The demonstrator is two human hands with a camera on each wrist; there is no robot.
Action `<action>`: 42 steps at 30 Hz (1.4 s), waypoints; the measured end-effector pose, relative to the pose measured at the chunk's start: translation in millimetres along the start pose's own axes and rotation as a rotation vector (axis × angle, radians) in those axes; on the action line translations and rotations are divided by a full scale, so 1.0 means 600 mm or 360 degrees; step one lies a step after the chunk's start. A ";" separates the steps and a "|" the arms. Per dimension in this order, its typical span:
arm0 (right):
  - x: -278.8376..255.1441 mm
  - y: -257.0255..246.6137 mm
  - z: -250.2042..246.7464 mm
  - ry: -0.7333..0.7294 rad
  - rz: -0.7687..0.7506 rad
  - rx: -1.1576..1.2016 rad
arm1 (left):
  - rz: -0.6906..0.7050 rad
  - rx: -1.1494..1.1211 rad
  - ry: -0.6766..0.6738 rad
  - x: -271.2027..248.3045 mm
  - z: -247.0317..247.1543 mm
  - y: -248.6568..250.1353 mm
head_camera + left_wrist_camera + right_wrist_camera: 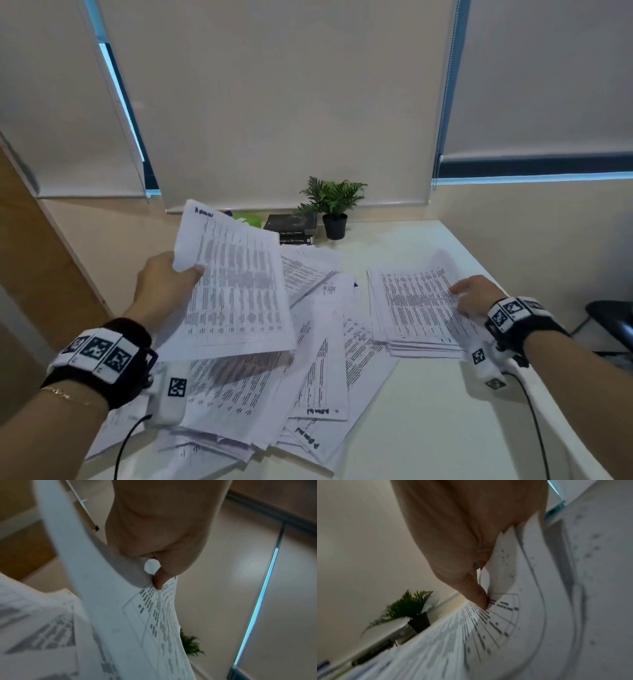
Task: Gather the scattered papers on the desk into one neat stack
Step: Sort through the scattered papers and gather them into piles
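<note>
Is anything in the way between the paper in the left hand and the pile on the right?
Nothing visible. The lifted sheet hangs over scattered papers; the way to the stack looks open.

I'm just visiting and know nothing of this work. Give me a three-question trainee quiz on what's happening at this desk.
1. True or false: the left hand holds a printed white sheet lifted off the white desk.
2. Which hand rests on the neater paper stack: A left, B right?
3. Fill in: the small green plant in a black pot stands beside some dark ____.

Key: 1 true; 2 B; 3 books.
</note>
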State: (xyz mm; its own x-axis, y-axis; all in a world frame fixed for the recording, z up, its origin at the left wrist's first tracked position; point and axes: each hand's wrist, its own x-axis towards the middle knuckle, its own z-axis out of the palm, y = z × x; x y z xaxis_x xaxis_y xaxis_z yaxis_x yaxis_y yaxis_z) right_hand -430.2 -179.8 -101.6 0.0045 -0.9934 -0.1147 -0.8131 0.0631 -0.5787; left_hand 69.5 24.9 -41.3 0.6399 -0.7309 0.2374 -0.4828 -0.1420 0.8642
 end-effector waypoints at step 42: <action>-0.076 -0.098 0.142 -0.0463 -0.0235 0.0993 | 0.0585 0.0393 0.0077 0.006 0.269 0.082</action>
State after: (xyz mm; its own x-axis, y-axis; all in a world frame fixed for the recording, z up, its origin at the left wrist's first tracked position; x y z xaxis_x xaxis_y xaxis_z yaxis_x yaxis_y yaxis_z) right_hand -332.8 -129.9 -131.0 0.3157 -0.9353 -0.1600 -0.3069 0.0589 -0.9499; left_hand -48.5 -92.6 -69.6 0.4235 -0.7313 0.5347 -0.8079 -0.0379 0.5880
